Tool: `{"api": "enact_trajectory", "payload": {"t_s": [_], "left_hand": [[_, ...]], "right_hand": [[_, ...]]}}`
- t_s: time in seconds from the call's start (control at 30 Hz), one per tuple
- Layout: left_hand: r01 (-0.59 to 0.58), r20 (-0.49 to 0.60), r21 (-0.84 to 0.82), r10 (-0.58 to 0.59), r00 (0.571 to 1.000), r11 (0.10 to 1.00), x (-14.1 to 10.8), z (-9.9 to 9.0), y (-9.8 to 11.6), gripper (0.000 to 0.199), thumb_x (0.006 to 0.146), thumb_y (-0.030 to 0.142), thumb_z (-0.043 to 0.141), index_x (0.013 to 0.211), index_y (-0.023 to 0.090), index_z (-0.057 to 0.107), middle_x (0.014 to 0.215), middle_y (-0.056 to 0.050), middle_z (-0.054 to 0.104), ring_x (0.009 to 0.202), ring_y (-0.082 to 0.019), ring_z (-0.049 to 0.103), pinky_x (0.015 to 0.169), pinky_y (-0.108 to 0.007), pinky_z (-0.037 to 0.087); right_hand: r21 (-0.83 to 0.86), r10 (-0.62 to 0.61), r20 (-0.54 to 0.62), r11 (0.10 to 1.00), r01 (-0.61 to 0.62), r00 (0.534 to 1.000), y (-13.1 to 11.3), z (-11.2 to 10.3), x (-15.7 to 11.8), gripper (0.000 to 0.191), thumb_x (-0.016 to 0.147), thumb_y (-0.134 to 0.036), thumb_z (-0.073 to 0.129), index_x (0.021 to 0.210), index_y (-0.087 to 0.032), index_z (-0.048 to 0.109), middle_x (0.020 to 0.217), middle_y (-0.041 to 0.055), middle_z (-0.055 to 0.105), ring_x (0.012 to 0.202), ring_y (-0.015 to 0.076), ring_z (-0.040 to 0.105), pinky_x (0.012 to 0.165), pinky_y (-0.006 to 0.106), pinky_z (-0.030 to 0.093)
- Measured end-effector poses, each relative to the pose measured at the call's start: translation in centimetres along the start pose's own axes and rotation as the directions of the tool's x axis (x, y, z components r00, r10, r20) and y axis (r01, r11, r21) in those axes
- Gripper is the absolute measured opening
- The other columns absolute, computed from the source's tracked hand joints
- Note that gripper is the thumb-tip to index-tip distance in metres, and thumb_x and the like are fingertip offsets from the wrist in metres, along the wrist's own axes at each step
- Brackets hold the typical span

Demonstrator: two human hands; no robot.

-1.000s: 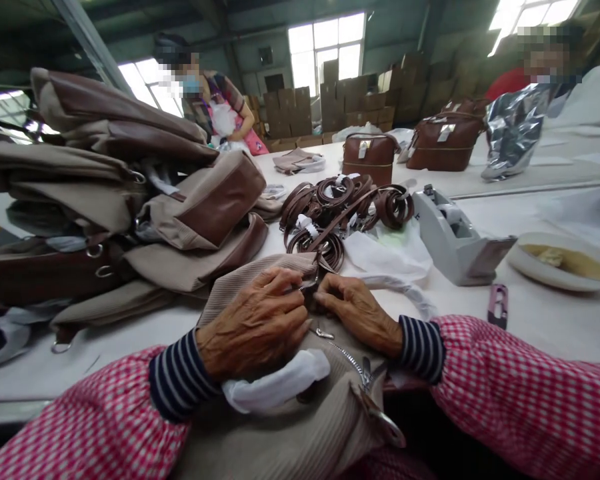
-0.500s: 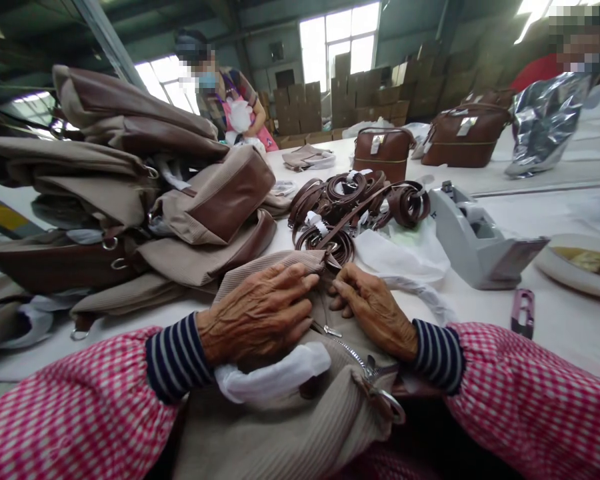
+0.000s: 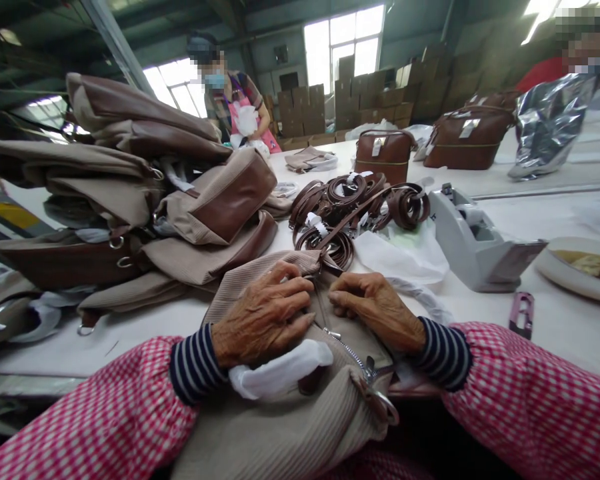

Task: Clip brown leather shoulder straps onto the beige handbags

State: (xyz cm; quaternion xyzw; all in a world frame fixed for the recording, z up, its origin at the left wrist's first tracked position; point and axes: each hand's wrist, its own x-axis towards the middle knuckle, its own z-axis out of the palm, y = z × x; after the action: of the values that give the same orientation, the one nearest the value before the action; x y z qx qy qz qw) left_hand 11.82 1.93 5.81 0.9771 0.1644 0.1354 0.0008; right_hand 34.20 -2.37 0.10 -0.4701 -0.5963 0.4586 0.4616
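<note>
A beige ribbed handbag (image 3: 285, 427) lies in front of me at the table's edge, its zipped top turned up. My left hand (image 3: 267, 313) rests on the bag, fingers curled on the fabric beside the zipper opening. Opposite it, my right hand (image 3: 377, 307) has thumb and fingers pinched together at the other side of the opening. A silver zipper (image 3: 350, 350) runs below the hands toward a metal ring (image 3: 384, 408). The bag's handle (image 3: 283, 370), wrapped in white paper, arches under my left wrist. The pinched fingertips partly hide the fabric.
Similar bags (image 3: 215, 200) are heaped at left. Coiled brown straps (image 3: 340, 200) lie ahead, with a grey tape dispenser (image 3: 480, 240), a pink cutter (image 3: 522, 313) and a plate (image 3: 555, 267) at right. Brown bags (image 3: 384, 157) stand farther back. A co-worker (image 3: 240, 107) stands across the table.
My left hand has slid slightly down and right on the bag, its fingers more bent. My right hand has drawn its fingers tighter. The view has shifted a little left.
</note>
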Motion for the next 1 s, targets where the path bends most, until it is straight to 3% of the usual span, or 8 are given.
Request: {"api": "enact_trajectory", "payload": {"t_s": [0.1, 0.23, 0.37, 0.47, 0.63, 0.73, 0.87, 1.0], "left_hand": [[0.026, -0.069, -0.054, -0.030, 0.997, 0.998, -0.4, 1.1, 0.1, 0.026, 0.105, 0.025, 0.047, 0.091, 0.016, 0.067, 0.107, -0.006, 0.069, 0.118, -0.026, 0.051, 0.111, -0.046, 0.044], [0.057, -0.153, -0.062, -0.066, 0.986, 0.996, -0.9, 2.1, 0.1, 0.025, 0.104, 0.022, 0.047, 0.089, 0.016, 0.066, 0.108, -0.005, 0.069, 0.118, -0.026, 0.050, 0.109, -0.047, 0.044], [0.068, -0.192, -0.061, -0.079, 0.978, 0.996, -1.0, 2.2, 0.1, 0.024, 0.103, 0.021, 0.048, 0.086, 0.017, 0.065, 0.106, -0.005, 0.069, 0.118, -0.027, 0.050, 0.108, -0.045, 0.045], [0.054, -0.187, -0.061, -0.065, 0.980, 0.997, -0.9, 2.3, 0.1, 0.025, 0.103, 0.020, 0.047, 0.085, 0.018, 0.064, 0.103, -0.005, 0.068, 0.116, -0.026, 0.052, 0.108, -0.046, 0.044], [0.006, -0.205, -0.079, -0.022, 0.978, 0.997, -0.8, 2.6, 0.1, 0.031, 0.106, 0.016, 0.039, 0.088, 0.018, 0.064, 0.095, -0.002, 0.067, 0.096, -0.019, 0.059, 0.113, -0.048, 0.038], [-0.010, -0.246, -0.085, -0.012, 0.969, 0.996, -0.8, 2.6, 0.0, 0.028, 0.104, 0.013, 0.041, 0.091, 0.019, 0.066, 0.090, -0.002, 0.065, 0.099, -0.020, 0.057, 0.110, -0.045, 0.039], [-0.007, -0.273, -0.084, -0.016, 0.962, 0.996, -1.0, 2.7, -0.1, 0.025, 0.104, 0.014, 0.044, 0.093, 0.020, 0.066, 0.093, -0.003, 0.066, 0.108, -0.023, 0.055, 0.106, -0.043, 0.043], [0.041, -0.219, -0.107, -0.064, 0.974, 0.993, -1.2, 3.0, -0.1, 0.029, 0.105, 0.016, 0.041, 0.087, 0.021, 0.063, 0.097, 0.000, 0.068, 0.101, -0.021, 0.060, 0.114, -0.047, 0.039]], "right_hand": [[0.080, 0.040, 0.003, 0.996, -0.040, 0.999, -1.4, -1.0, -0.2, 0.023, 0.084, -0.038, 0.073, 0.087, -0.016, 0.071, 0.070, 0.0008, 0.066, 0.057, 0.0128, 0.062, 0.050, 0.023, 0.044], [0.003, -0.086, -0.233, 0.996, 0.089, 0.969, -3.9, -5.2, -0.4, 0.026, 0.082, -0.040, 0.080, 0.084, -0.016, 0.072, 0.073, 0.0034, 0.071, 0.055, 0.0107, 0.060, 0.046, 0.020, 0.042], [-0.040, -0.096, -0.372, 0.995, 0.087, 0.923, -4.8, -9.9, -0.6, 0.032, 0.076, -0.043, 0.087, 0.087, -0.016, 0.073, 0.075, 0.0048, 0.072, 0.053, 0.0104, 0.058, 0.043, 0.021, 0.040], [-0.077, -0.062, -0.313, 0.996, 0.039, 0.948, -4.3, -11.1, -1.0, 0.032, 0.079, -0.044, 0.084, 0.091, -0.017, 0.071, 0.075, 0.0046, 0.073, 0.052, 0.0114, 0.059, 0.043, 0.021, 0.038], [-0.359, -0.092, -0.035, 0.930, 0.074, 0.995, -3.4, -10.5, -1.8, 0.018, 0.088, -0.030, 0.072, 0.075, -0.017, 0.070, 0.071, 0.0025, 0.068, 0.065, 0.0140, 0.061, 0.057, 0.025, 0.044], [-0.392, -0.141, -0.125, 0.916, 0.082, 0.982, -3.3, -11.7, -1.8, 0.017, 0.089, -0.031, 0.069, 0.080, -0.017, 0.070, 0.071, 0.0020, 0.068, 0.067, 0.0151, 0.062, 0.060, 0.027, 0.046], [-0.528, -0.246, -0.360, 0.849, 0.020, 0.900, -2.9, -14.8, -0.1, 0.014, 0.086, -0.031, 0.068, 0.082, -0.017, 0.070, 0.070, 0.0027, 0.070, 0.063, 0.0171, 0.062, 0.058, 0.029, 0.044], [-0.738, -0.286, -0.296, 0.674, -0.028, 0.911, -1.0, -15.4, 2.9, 0.008, 0.082, -0.020, 0.065, 0.074, -0.018, 0.067, 0.076, 0.0043, 0.071, 0.071, 0.0185, 0.062, 0.068, 0.031, 0.044]]}}
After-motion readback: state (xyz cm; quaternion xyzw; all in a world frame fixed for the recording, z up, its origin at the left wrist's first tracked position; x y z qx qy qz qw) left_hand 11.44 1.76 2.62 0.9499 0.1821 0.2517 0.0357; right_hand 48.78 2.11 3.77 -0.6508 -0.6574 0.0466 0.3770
